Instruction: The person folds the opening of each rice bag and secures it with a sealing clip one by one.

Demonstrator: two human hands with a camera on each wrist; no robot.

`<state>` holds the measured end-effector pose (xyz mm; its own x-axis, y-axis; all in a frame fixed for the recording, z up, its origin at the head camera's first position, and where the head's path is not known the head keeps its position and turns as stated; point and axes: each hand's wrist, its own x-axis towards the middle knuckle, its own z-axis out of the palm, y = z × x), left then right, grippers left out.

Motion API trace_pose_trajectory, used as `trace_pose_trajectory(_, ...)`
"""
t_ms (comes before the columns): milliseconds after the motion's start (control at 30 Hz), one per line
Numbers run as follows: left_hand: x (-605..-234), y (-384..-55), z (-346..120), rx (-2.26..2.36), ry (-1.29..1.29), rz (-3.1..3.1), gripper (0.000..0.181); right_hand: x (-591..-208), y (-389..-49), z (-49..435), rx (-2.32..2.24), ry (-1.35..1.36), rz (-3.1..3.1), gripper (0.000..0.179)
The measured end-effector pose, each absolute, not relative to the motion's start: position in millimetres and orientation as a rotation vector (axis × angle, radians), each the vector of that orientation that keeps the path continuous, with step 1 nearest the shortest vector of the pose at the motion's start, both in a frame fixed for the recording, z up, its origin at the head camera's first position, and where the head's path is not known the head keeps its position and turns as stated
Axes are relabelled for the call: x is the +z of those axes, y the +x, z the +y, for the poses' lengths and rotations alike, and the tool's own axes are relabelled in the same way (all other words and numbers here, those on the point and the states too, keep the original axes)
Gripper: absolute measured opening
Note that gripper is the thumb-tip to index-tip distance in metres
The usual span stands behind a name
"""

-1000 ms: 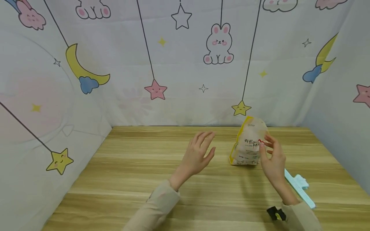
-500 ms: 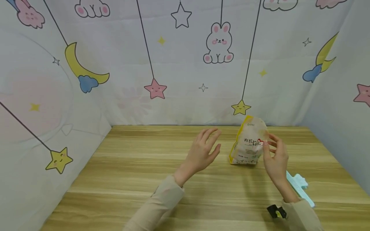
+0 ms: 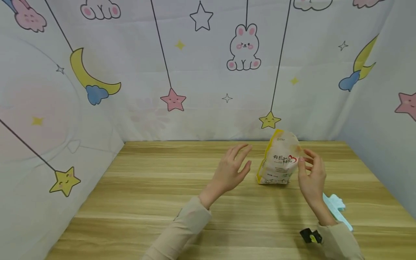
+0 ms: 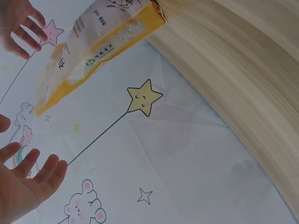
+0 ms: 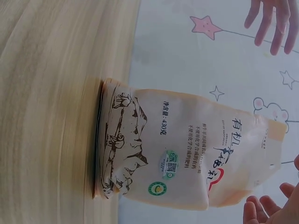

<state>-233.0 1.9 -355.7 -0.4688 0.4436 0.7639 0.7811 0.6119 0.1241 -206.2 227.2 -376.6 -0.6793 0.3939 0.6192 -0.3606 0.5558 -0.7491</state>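
A pale food bag with yellow sides (image 3: 280, 159) and printed lettering stands upright on the table, leaning slightly right at its top. My right hand (image 3: 312, 177) is at the bag's right edge, its fingers loosely bent and holding nothing. To the left of the bag, across a gap, my left hand (image 3: 231, 168) hovers with relaxed, spread fingers. In the left wrist view the bag's yellow side (image 4: 117, 39) has a see-through window. The right wrist view shows the bag's printed front (image 5: 182, 149), with my right fingers (image 5: 254, 210) near its upper part.
A light blue bag clip (image 3: 338, 211) lies on the wood-grain table (image 3: 156, 202), partly behind the right forearm. Beside the right sleeve is a small black item with a yellow-green patch (image 3: 310, 235). A white cloth with cartoon prints (image 3: 208, 72) stands behind the table.
My left hand has moved right, closer to the bag. My right hand has shifted slightly right, uncovering more of the bag's front. The bag stays standing in about the same place.
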Motion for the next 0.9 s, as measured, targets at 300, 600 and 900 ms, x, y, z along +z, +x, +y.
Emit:
trace_pose_trajectory(300,-349,-237,3,-0.651,-0.996,-2.137,0.041,-377,-209,231,1.212,-0.022,-1.999,0.031)
trace_pose_trajectory(600,-345,-243,8,-0.679,-1.020,-2.148,0.042,-380,-210,233,1.219,-0.018,-1.998,0.032)
trace_pose_trajectory(900,-342,-248,13,-0.670,-1.065,-2.051,0.040,-384,-212,235,1.240,-0.042,-2.020,0.033)
